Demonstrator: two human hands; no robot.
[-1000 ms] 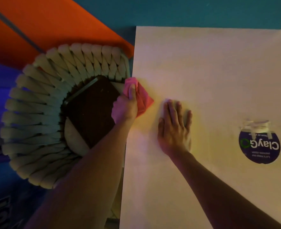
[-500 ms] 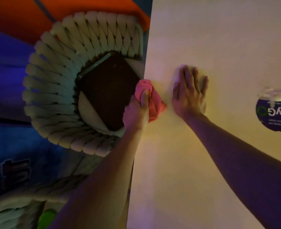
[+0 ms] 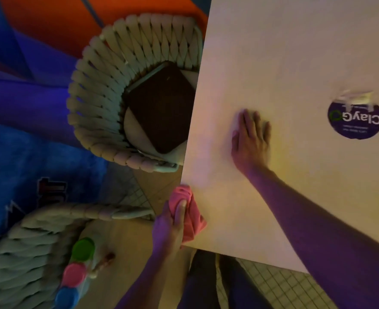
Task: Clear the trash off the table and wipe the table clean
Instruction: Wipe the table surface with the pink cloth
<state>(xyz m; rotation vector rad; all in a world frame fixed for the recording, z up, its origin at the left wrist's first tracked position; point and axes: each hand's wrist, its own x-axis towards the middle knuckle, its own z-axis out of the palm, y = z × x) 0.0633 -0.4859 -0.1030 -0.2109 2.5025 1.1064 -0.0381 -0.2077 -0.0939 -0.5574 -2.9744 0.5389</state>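
- The left hand (image 3: 169, 228) has slid its pink cloth (image 3: 189, 214) down the worktop (image 3: 295, 52) edge to lower centre (fingers curled round it).
- The right hand (image 3: 251, 139) lies flat, fingers straight, mid-frame.

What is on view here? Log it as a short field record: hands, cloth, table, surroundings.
left hand: grips the pink cloth at the table's left edge, near the front corner
right hand: lies flat on the table top, fingers straight
table: pale top; no trash visible on the part in view
sticker: round purple ClayGo sticker on the table, to the right of the right hand
woven chair: left of the table, dark tray on its seat
second chair: lower left, with green, pink and blue lidded tubs
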